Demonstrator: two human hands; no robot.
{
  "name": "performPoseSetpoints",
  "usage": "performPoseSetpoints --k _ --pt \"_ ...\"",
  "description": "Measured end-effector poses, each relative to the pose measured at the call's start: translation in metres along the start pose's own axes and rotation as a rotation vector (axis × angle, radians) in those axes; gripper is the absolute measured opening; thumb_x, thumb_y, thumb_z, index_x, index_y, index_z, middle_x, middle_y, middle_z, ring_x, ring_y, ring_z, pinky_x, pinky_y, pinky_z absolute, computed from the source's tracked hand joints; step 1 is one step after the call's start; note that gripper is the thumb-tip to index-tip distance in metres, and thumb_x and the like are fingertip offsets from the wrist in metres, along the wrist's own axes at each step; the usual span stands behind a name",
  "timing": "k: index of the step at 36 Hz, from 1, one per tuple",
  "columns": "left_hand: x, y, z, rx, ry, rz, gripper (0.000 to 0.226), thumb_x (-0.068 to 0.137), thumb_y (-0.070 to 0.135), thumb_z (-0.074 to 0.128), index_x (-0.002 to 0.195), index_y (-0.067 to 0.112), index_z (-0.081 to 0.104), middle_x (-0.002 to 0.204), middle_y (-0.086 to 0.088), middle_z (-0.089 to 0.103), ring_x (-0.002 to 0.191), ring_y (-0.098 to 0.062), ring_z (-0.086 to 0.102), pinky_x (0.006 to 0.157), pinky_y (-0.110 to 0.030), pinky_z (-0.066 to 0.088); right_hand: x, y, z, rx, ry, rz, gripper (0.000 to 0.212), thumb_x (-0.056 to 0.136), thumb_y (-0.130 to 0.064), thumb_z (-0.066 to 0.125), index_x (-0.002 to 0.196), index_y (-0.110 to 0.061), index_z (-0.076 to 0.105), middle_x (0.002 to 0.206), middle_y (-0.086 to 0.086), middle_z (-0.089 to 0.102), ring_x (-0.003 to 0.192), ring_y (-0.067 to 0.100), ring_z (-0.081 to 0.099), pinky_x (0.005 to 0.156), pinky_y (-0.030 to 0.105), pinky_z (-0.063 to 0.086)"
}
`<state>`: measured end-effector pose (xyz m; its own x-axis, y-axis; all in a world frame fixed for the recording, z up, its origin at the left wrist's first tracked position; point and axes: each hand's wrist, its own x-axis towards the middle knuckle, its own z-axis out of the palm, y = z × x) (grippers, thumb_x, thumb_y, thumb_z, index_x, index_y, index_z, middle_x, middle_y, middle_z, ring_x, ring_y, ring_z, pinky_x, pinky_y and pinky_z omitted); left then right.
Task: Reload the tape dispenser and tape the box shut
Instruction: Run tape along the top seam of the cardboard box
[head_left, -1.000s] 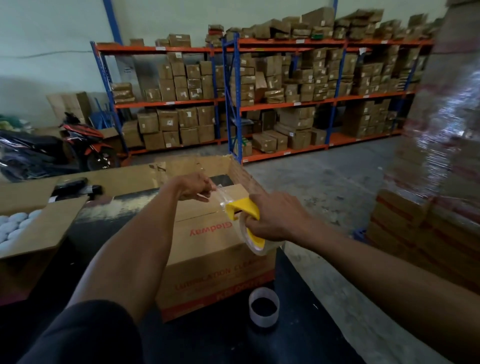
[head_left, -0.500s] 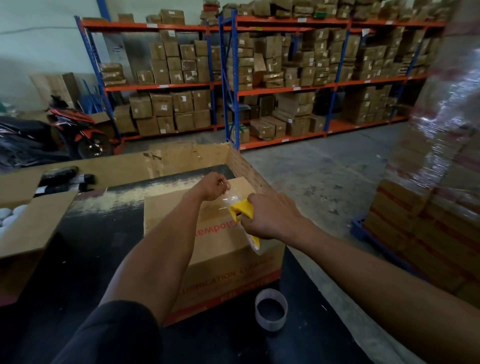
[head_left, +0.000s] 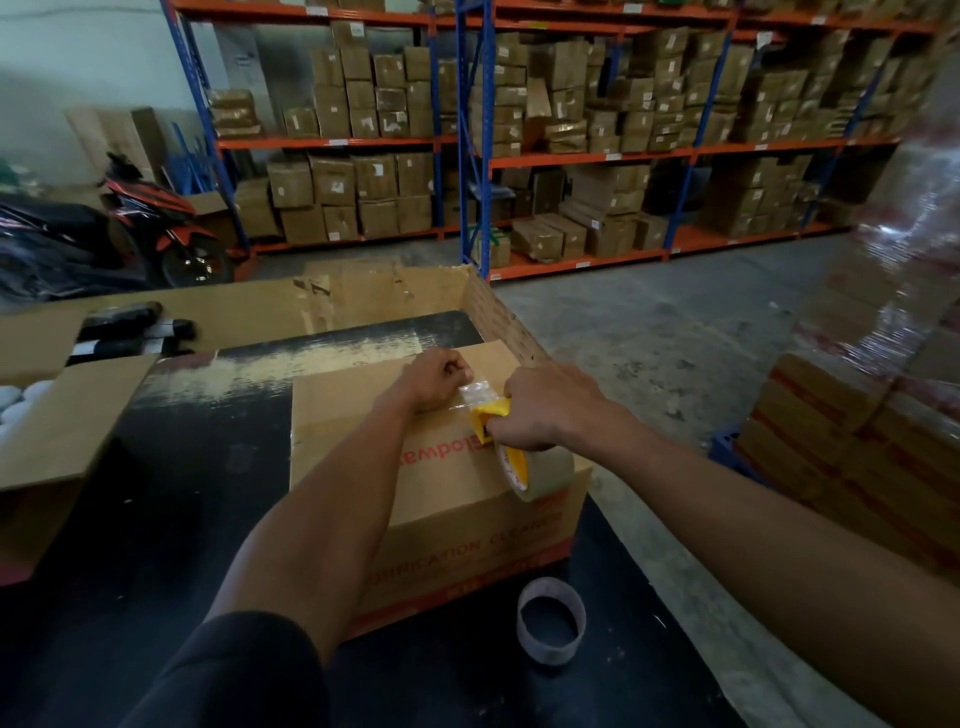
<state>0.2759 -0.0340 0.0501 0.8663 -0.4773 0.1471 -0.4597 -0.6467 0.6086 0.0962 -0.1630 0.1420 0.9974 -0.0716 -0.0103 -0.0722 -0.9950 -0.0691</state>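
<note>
Closest to the camera there's an empty tape core (head_left: 551, 621) standing on its edge on the black worktop (head_left: 156, 519), just in front of the cardboard box (head_left: 457, 499) and not touching it. The box sits on the worktop with its flaps down and red lettering across the top and front. Right hand (head_left: 550, 408) has a closed grip on the yellow tape dispenser (head_left: 506, 441), fingers wrapped over its top, and the brownish roll on it hangs over the box's right front edge. A short stretch of clear tape (head_left: 475, 393) runs from the dispenser to the left hand (head_left: 436, 382), which is curled into a loose fist pressing the tape end down on the box top near the far edge. Can't tell if the fingers are actually pinching the tape or just pushing on it. Further back there's an open carton (head_left: 363, 301) at the worktop's far edge, then a parked scooter (head_left: 130, 228) on the left and orange-and-blue shelving (head_left: 472, 156) packed with boxes.
</note>
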Motion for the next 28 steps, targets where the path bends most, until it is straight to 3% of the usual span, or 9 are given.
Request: performPoseSetpoints --k 5,9,13,18,21,23,26,28 --pt "0.001 -0.001 0.002 -0.003 0.018 -0.021 0.016 0.096 0.022 0.071 0.099 0.008 0.079 0.103 -0.011 0.078 0.096 -0.023 0.069 0.089 -0.039 0.052 0.003 -0.002 -0.002 -0.017 -0.029 0.015 0.033 0.075 -0.054 0.061 0.083 -0.023 0.056 0.091 0.005 0.062 0.087 0.026 0.058 0.067 0.033 0.043" --pt "0.003 -0.007 0.007 0.016 0.053 -0.052 0.009 0.091 0.033 0.074 0.087 0.026 0.077 0.091 0.003 0.076 0.096 -0.021 0.07 0.097 -0.051 0.052 0.004 -0.003 -0.007 -0.029 -0.07 0.022 0.04 0.078 -0.059 0.061 0.089 -0.02 0.056 0.093 0.005 0.061 0.086 0.026 0.056 0.068 0.033 0.043" --pt "-0.004 -0.004 0.009 -0.005 0.12 -0.07 0.008 0.091 0.033 0.074 0.086 0.029 0.078 0.085 0.005 0.075 0.088 -0.017 0.067 0.095 -0.051 0.052 0.005 -0.005 -0.009 -0.024 -0.106 0.036 0.044 0.078 -0.062 0.062 0.087 -0.02 0.053 0.093 0.004 0.06 0.087 0.026 0.057 0.069 0.034 0.045" --pt "-0.003 -0.004 0.012 -0.041 0.127 -0.131 0.012 0.085 0.033 0.078 0.083 0.034 0.066 0.079 0.009 0.071 0.085 -0.018 0.067 0.096 -0.049 0.052 0.008 -0.009 -0.014 -0.02 -0.164 0.066 0.039 0.078 -0.056 0.064 0.09 -0.019 0.058 0.098 0.006 0.064 0.089 0.025 0.061 0.068 0.034 0.047" --pt "0.0 -0.002 0.009 -0.093 0.115 -0.181 0.031 0.083 0.03 0.081 0.103 0.028 0.058 0.076 0.007 0.062 0.085 -0.023 0.066 0.088 -0.042 0.05 0.009 -0.014 -0.02 -0.039 -0.21 0.076 0.038 0.08 -0.05 0.065 0.099 -0.017 0.061 0.097 0.006 0.064 0.086 0.025 0.061 0.066 0.033 0.048" --pt "0.001 0.001 0.007 -0.118 0.178 -0.195 0.03 0.09 0.015 0.072 0.115 0.018 0.057 0.076 0.005 0.057 0.09 -0.028 0.066 0.079 -0.036 0.046 0.007 -0.016 -0.026 -0.047 -0.242 0.083 0.037 0.083 -0.047 0.065 0.103 -0.016 0.06 0.095 0.006 0.063 0.08 0.023 0.061 0.062 0.032 0.048" --pt "-0.001 -0.002 0.004 -0.136 0.301 -0.166 0.02 0.095 0.006 0.064 0.115 0.011 0.065 0.085 -0.002 0.06 0.091 -0.027 0.063 0.08 -0.035 0.048 0.005 -0.017 -0.034 -0.047 -0.297 0.093 0.034 0.089 -0.042 0.064 0.104 -0.011 0.059 0.089 0.007 0.06 0.066 0.02 0.06 0.056 0.033 0.052" --pt "-0.008 -0.005 0.002 -0.083 0.274 -0.033 0.014 0.097 0.008 0.064 0.109 0.01 0.072 0.101 -0.009 0.067 0.092 -0.019 0.06 0.086 -0.035 0.051 0.001 -0.019 -0.039 -0.041 -0.343 0.088 0.037 0.094 -0.04 0.061 0.11 -0.007 0.056 0.098 0.011 0.058 0.064 0.021 0.057 0.061 0.033 0.053"
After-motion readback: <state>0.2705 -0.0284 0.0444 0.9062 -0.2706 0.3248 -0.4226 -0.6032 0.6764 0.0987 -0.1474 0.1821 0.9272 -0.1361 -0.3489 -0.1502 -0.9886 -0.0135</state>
